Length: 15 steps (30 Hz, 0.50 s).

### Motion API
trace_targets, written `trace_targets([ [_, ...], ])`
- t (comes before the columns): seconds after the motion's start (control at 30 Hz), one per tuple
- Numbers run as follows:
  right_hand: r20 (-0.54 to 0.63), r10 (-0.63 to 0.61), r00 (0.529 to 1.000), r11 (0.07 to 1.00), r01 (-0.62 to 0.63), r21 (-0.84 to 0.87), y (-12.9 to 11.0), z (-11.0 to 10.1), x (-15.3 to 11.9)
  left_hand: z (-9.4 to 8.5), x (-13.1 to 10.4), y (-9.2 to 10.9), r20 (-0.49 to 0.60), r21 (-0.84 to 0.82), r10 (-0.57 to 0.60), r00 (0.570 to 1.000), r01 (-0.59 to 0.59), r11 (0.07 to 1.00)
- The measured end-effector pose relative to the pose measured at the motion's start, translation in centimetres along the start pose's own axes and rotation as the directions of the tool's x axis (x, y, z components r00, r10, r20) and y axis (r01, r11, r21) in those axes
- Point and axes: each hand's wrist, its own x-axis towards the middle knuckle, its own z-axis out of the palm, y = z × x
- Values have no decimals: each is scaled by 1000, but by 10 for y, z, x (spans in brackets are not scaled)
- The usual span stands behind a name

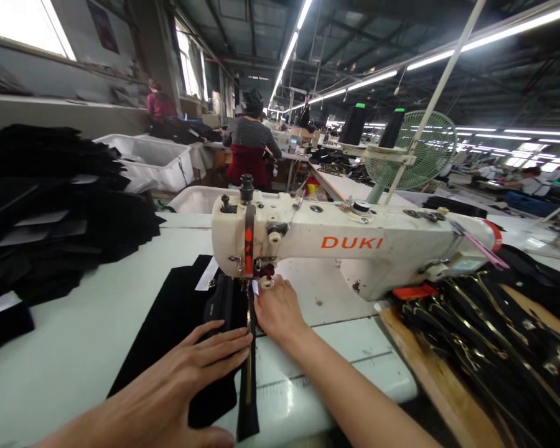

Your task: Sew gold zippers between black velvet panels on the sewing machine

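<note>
A black fabric panel (156,323) lies on the machine bed, partly under the head of a white sewing machine (298,233). Along its right edge runs a black zipper (248,386) with gold teeth, leading up to the presser foot. My left hand (191,367) is spread flat over the panel, its fingertips on the zipper tape. Close by the needle, to the right of the zipper, my right hand (280,308) has its fingers curled in. A small white piece shows at its fingertips; what they grip is hidden. A white label (208,274) sits on the panel's upper part.
Black fabric pieces (60,205) are piled at left. Zippers with gold teeth (485,348) lie heaped on a wooden board (424,361) at right. Behind the machine are a white bin (154,158), thread cones (353,126), a green fan (413,152) and a seated person (252,140).
</note>
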Motion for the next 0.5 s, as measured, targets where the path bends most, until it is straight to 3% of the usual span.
trace_targets([
  [0.2,6,-64,998,998,64,-5,4,-11,0,-11,9,6,-9,3,13,1000,-13,1000],
  [0.37,-27,-36,999,999,37,23,3,4,19,-14,12,4,11,-55,29,1000,-28,998],
  [0.5,-52,-22,998,998,25,61,15,9,31,-15,9,3,38,-3,22,999,-22,1000],
])
